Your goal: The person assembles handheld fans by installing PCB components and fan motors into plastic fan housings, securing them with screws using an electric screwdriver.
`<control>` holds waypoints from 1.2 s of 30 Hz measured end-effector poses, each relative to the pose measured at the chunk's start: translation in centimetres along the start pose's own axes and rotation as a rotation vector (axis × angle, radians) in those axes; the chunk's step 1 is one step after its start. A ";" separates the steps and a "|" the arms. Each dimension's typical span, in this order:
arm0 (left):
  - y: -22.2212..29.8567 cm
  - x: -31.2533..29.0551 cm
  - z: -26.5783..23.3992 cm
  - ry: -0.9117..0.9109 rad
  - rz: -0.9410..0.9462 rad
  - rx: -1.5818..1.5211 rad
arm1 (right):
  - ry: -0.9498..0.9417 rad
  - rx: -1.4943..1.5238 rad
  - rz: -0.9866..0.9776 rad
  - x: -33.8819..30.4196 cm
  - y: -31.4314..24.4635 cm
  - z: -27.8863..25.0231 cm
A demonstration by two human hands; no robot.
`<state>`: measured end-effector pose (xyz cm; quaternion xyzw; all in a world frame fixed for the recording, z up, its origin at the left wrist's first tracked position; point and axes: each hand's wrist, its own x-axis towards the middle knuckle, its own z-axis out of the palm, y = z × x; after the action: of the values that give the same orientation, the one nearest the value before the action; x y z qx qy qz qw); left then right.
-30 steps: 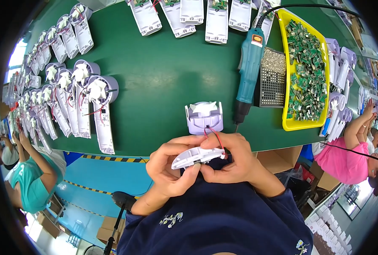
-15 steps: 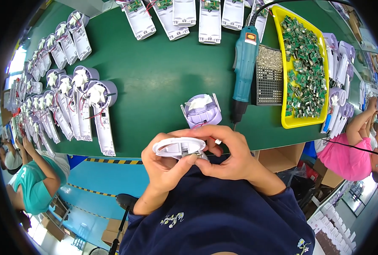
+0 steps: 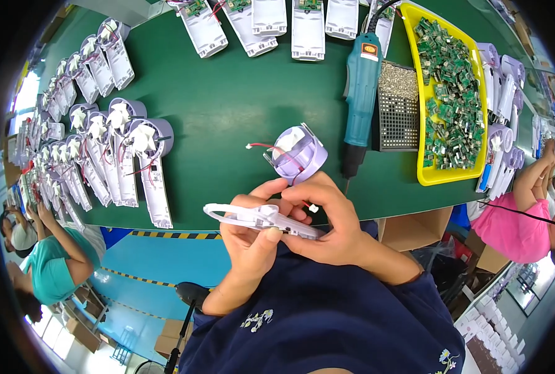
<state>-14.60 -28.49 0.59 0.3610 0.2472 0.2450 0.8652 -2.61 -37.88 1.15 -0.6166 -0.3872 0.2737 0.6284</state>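
Note:
Just off the near table edge, a white plastic casing (image 3: 243,218) with a ring-shaped end is held edge-on between both hands. My left hand (image 3: 249,249) pinches it by the ring end, thumb in front. My right hand (image 3: 333,221) grips its narrower end, the fingers partly hidden behind it. A small white plug (image 3: 313,208) on a red wire sticks out by my right fingers. Directly beyond my fingertips is a round lilac fan housing (image 3: 302,159) with white blades, a red wire and another plug lying across it. Whether it touches my fingers is unclear.
At right lie a teal electric screwdriver (image 3: 360,93), a black perforated screw tray (image 3: 397,124) and a yellow bin (image 3: 422,149) of green circuit boards. Rows of fan casings (image 3: 156,193) fill the left; white casings (image 3: 307,37) line the far side. Other people work at both sides.
The white casing has turned, its ring end swinging left and its narrow end now showing at right. The lilac fan housing has rotated, and its red wire now stretches out to the left.

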 end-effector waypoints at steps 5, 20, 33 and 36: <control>-1.1 0.1 -0.4 0.009 0.066 -0.035 | 0.029 0.032 0.052 0.0 0.0 0.3; -2.0 0.5 -1.3 -0.061 0.229 -0.188 | -0.030 -0.091 -0.133 -0.1 0.1 0.7; -2.4 2.1 -2.7 -0.400 0.242 -0.447 | 0.014 -0.172 -0.335 0.6 0.3 1.4; -2.0 1.9 -2.0 -0.361 0.276 -0.454 | 0.055 -0.176 -0.376 0.5 0.3 2.0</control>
<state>-13.91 -27.58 -2.58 0.2266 -0.0224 0.3407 0.9122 -3.95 -36.29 0.78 -0.5931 -0.5006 0.0997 0.6227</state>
